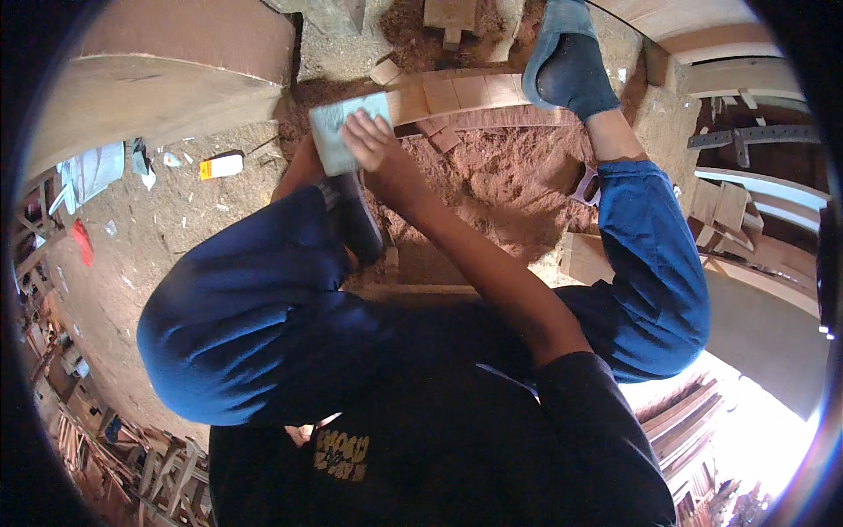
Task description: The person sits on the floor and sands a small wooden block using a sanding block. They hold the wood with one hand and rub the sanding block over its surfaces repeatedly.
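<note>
My right hand [370,139] lies over a pale green rectangular pad [332,141], its fingers bent across the upper face. What the pad is made of is not plain. The left forearm passes beyond my left knee toward the pad; my left hand is out of view behind it. Just right of the pad runs a wooden board [454,94] with several cross lines or joints. My right foot in a dark sock and sandal [573,72] is at the board's right end. Small wood blocks [440,135] lie along its near edge.
Reddish sawdust [500,174] covers the ground between my legs. A light purple handle [585,186] lies by my right shin. At left are a white bottle with an orange label [222,166], a red scrap [81,242] and a large wooden panel [191,85]. Wood pieces [724,207] are stacked at right.
</note>
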The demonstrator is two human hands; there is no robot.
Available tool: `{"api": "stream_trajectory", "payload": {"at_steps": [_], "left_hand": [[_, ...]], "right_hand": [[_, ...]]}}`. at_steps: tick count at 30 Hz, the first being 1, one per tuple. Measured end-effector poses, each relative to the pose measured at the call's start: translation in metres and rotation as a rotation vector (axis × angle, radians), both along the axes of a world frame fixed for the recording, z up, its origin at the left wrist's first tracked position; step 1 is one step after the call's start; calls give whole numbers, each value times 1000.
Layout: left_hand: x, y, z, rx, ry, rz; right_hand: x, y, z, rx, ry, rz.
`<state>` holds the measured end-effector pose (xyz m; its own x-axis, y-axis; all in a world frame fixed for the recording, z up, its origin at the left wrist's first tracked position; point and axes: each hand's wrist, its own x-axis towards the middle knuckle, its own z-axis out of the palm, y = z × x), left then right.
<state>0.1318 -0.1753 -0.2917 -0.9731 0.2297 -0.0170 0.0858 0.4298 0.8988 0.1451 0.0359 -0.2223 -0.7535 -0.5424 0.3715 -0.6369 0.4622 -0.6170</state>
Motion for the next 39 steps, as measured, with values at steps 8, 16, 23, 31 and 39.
{"api": "stream_trajectory", "payload": {"at_steps": [8,16,23,31,39], "left_hand": [[4,4,-7,101,-244,67],[3,22,41,270,-164,30],[7,19,21,378,-339,107],[10,10,-21,516,-314,42],[10,14,24,324,-264,79]], "right_hand": [[-21,14,-10,71,81,-131],[-24,32,13,187,-52,8],[8,19,11,268,13,-57],[-4,7,0,175,-30,14],[-25,-13,7,92,-64,-128]]}}
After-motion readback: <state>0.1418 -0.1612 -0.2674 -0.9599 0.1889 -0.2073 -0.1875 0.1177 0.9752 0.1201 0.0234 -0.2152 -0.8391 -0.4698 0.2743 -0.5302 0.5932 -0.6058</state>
